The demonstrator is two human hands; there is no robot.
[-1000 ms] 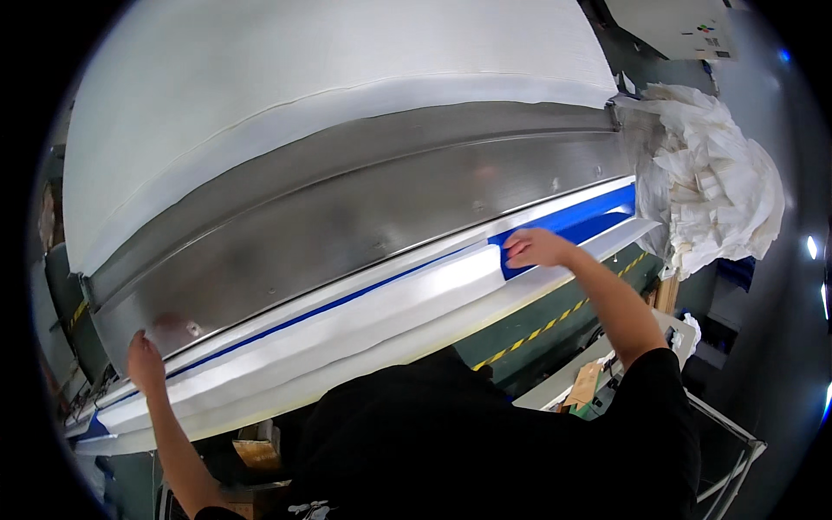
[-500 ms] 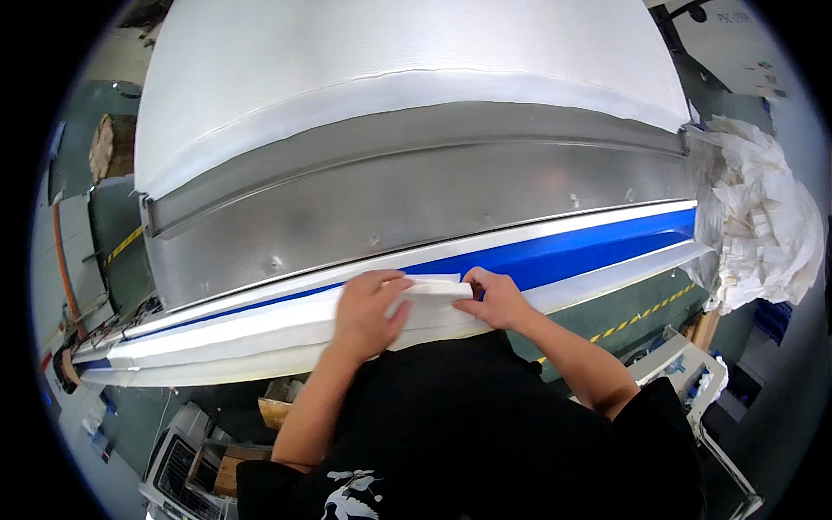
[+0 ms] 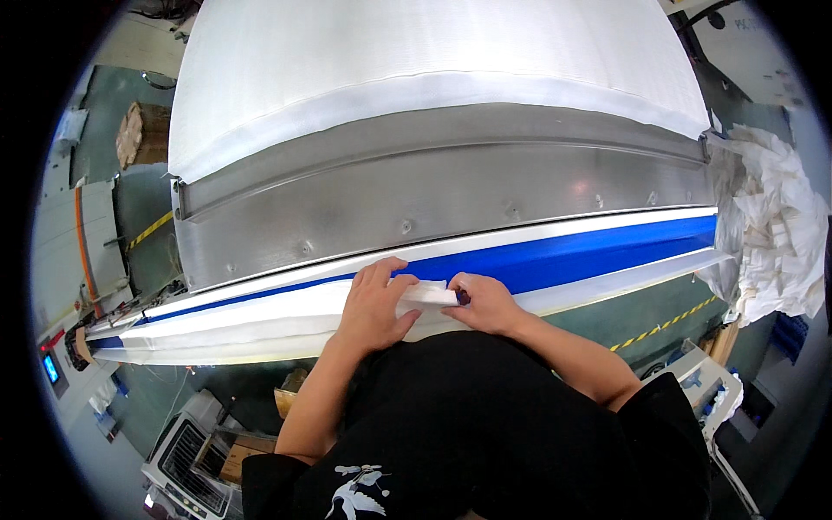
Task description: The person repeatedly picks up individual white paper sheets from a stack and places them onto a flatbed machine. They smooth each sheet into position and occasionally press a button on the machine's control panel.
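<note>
Two hands (image 3: 373, 308), folded white fabric (image 3: 425, 297), smooth metal (image 3: 485, 184)

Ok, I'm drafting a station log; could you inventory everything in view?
Held white strip: 1, white, between the hands
Blue band: 1, blue, front centre to right
White bands: 2, white, bordering the blue
Metal panel: 1, grey, middle
Large sheet: 1, white, top
Crumpled heap: 1, white, right
Floor tape: 2 stretches, yellow-black, left and lower right
Floor: 1, green, below
Edge clutter: uncountable, mixed, rim
Shirt: 1, black, bottom
Left hand, right hand: 2, bare, centre
</note>
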